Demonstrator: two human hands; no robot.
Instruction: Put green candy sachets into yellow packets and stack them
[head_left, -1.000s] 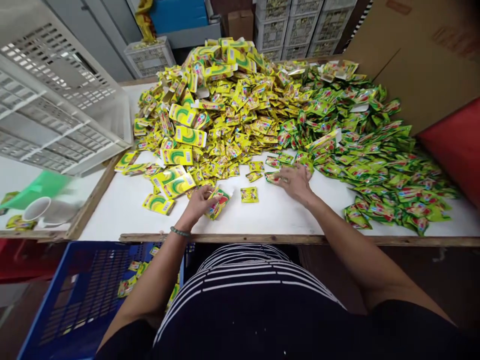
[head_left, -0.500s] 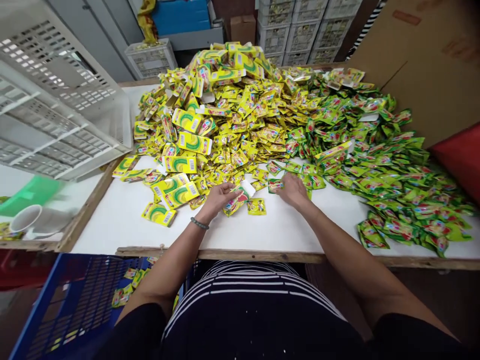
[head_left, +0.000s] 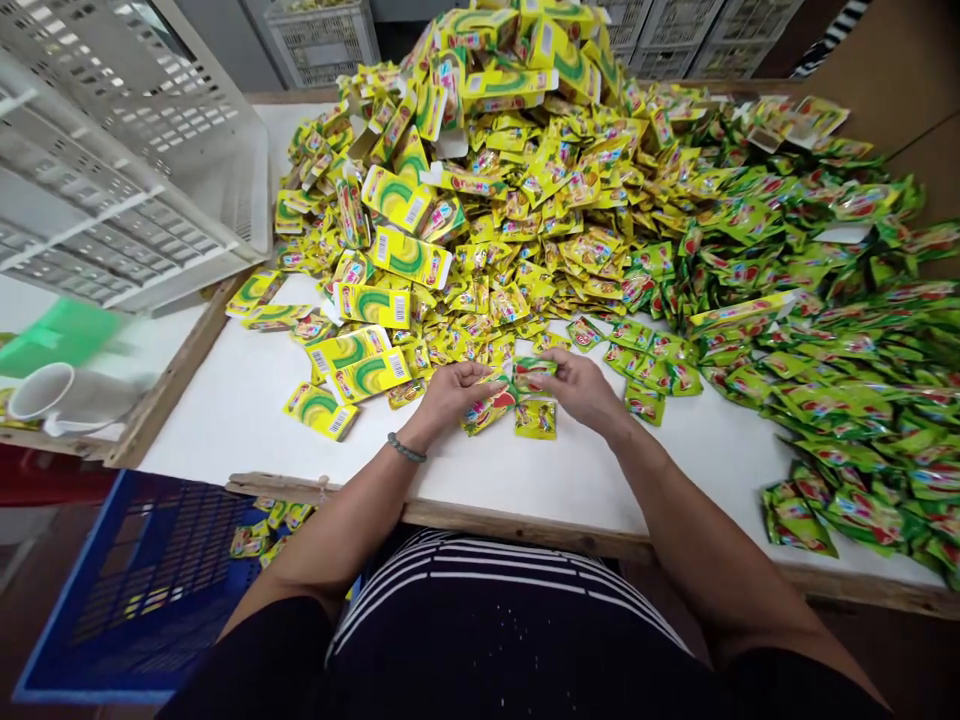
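In front of the sachet heap, my left hand grips a stuffed packet, my right hand pinches a green sachet.

Two bare hands drawn together in front of the body, fingers closed.
We see the left hand palm-down, fingers curled inward toward the right. The right hand faces it, thumb and fingers pinched, fingertips almost meeting the left's. The left forearm and right forearm reach forward and converge. A beaded band circles the left wrist.
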